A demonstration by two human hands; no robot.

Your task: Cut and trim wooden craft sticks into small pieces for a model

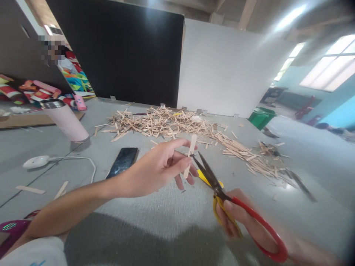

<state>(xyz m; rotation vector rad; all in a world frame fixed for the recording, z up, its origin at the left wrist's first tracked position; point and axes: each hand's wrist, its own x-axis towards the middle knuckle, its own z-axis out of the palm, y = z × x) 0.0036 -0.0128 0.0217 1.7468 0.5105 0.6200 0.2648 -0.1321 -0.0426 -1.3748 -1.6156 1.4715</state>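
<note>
Between thumb and fingers, my left hand (155, 168) pinches a flat wooden craft stick (192, 145), held nearly upright above the table. A pair of scissors (212, 177) with one red and one yellow handle is gripped in my right hand (238, 214). Its dark blades are slightly parted and point up and left, the tips close beside the stick. A yellow tool (203, 177), perhaps a utility knife, lies on the table, partly hidden behind the blades and my left fingers.
A heap of craft sticks (155, 123) spreads along the back and right. At left are a dark phone (122, 161), a pale pink tumbler (66, 122) and a white corded device (37, 161). Black and white panels (222, 66) stand behind. A green bin (262, 117) is beyond the table.
</note>
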